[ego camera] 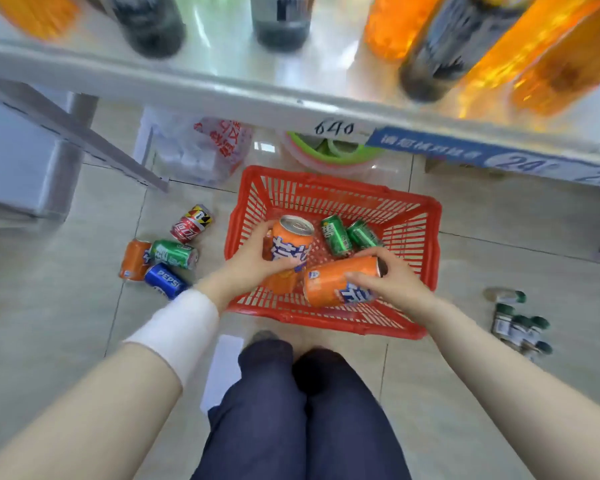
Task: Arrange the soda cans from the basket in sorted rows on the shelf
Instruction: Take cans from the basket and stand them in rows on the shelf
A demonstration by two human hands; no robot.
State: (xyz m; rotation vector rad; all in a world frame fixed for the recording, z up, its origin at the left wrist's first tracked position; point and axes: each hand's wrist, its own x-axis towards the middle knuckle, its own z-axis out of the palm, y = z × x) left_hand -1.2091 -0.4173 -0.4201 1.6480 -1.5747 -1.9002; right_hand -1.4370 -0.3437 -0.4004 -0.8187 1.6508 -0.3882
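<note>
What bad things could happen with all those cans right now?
1. The left grip holds an upright orange can and the right grip a sideways orange can. Either could slip, dent and fizz.
2. Loose cans such as the Pepsi can lie on the floor beside the basket. They might roll or get kicked.
3. The shelf edge sits close above; standing up fast could bump it.
</note>
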